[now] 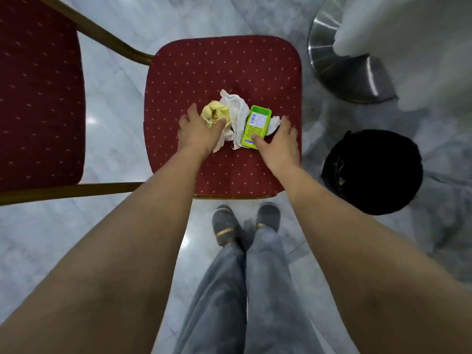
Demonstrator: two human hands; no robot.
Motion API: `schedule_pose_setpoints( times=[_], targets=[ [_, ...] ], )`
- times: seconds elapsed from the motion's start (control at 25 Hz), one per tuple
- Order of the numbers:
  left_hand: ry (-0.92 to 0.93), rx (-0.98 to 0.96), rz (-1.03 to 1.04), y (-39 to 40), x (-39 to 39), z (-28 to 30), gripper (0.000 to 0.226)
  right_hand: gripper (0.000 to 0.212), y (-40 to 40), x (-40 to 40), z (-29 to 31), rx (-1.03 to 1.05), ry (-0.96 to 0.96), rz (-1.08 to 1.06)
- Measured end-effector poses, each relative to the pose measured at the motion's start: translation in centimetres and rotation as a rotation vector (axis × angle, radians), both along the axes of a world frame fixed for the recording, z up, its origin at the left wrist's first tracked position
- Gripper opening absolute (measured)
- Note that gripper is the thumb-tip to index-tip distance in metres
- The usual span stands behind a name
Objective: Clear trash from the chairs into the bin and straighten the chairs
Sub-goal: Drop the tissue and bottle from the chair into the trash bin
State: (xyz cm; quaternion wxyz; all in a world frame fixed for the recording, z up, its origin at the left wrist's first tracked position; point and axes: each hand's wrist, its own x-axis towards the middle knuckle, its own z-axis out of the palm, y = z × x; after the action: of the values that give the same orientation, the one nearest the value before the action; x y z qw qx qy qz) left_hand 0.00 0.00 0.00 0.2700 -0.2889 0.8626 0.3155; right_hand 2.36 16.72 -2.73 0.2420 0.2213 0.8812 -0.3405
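Note:
A red dotted chair seat [219,70] lies right below me with trash in its middle. A crumpled yellow wrapper [214,112] sits at the left, a crumpled white tissue [237,111] in the centre, and a green box [256,123] on the right. My left hand [196,131] rests over the near edge of the yellow wrapper, fingers spread around it. My right hand [277,141] touches the green box, thumb on its near end, fingers on the tissue beside it. A black bin [373,172] stands on the floor to the chair's right.
A second red chair [38,98] with a wooden frame stands at the left. A round metal table base [344,60] under a white cloth is at the far right. My feet [245,223] are against the chair's front edge on the marble floor.

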Motion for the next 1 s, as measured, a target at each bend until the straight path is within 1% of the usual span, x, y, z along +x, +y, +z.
schedule_pose_setpoints(
  times=[0.08,0.16,0.2,0.32,0.4,0.44,0.52,0.64,0.72,0.84,0.88,0.92,1.0],
  targets=[
    [-0.013,0.026,-0.03,-0.1,-1.1,-0.6,0.087,0.086,-0.5,-1.2,-0.9,0.02,0.028,-0.016],
    [-0.025,0.109,0.01,-0.1,-1.6,-1.3,0.092,0.083,-0.8,-1.9,-1.5,0.011,0.047,-0.019],
    [-0.023,0.155,0.035,0.0,-1.7,-2.1,0.091,0.081,-1.1,-2.2,-1.6,-0.012,0.048,-0.031],
    [-0.055,0.296,0.069,1.0,-1.3,-1.9,0.07,0.078,-2.1,-2.4,-1.6,-0.154,-0.013,-0.086],
    [-0.073,0.414,0.112,1.7,-1.0,-1.6,0.057,0.077,-2.5,-2.2,-1.6,-0.293,-0.058,-0.19],
    [-0.083,0.464,0.137,1.9,-0.9,-1.8,0.054,0.076,-2.6,-2.1,-1.5,-0.359,-0.082,-0.244],
    [-0.111,0.515,0.169,2.2,-0.5,-1.6,0.052,0.062,-2.3,-1.8,-1.2,-0.491,-0.146,-0.314],
    [-0.141,0.55,0.18,2.7,0.0,-0.9,0.033,0.035,-1.7,-1.3,-0.6,-0.661,-0.234,-0.362],
    [-0.161,0.576,0.178,3.3,0.5,-0.7,0.033,0.028,-1.1,-0.7,-0.3,-0.704,-0.223,-0.403],
    [-0.16,0.593,0.122,4.6,1.1,0.0,0.026,0.026,-0.1,0.5,0.4,-0.726,-0.191,-0.47],
    [-0.153,0.589,0.094,5.2,1.3,0.4,0.027,0.025,0.4,1.0,0.8,-0.732,-0.175,-0.494],
    [-0.148,0.58,0.051,5.9,1.5,0.8,0.031,0.024,1.1,1.6,1.2,-0.729,-0.156,-0.518],
    [-0.151,0.564,-0.037,7.4,1.8,1.8,0.048,0.022,2.5,2.7,1.9,-0.733,-0.123,-0.576]
  ],
)
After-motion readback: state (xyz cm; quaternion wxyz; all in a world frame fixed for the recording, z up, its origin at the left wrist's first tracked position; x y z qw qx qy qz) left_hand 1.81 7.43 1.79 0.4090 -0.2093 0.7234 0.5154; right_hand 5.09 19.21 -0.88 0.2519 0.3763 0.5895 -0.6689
